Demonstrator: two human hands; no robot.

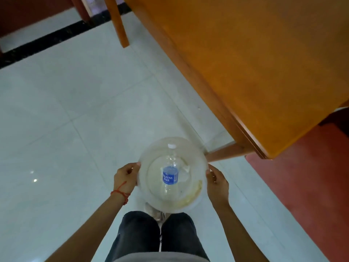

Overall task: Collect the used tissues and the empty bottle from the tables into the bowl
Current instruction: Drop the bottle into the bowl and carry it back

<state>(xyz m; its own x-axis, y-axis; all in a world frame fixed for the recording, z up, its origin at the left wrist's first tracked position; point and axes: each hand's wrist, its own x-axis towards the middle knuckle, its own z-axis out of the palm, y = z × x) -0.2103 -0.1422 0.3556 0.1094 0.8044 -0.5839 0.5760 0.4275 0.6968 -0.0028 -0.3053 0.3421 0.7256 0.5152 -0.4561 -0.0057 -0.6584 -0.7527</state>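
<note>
I hold a clear plastic bowl [196, 201] in front of my waist, above the floor. My left hand [125, 178] grips its left rim and my right hand [217, 181] grips its right rim. Inside the bowl lies an empty clear bottle [171, 174] with a blue label and a white cap pointing away from me. A crumpled white tissue [186, 167] lies beside the bottle on its right. A yellowish smear marks the bowl's lower right wall.
An orange wooden table [255, 63] fills the upper right, its near corner just right of the bowl. Its far leg [120, 23] stands at the top. Pale floor tiles [66, 120] spread to the left; red flooring [302, 176] lies to the right.
</note>
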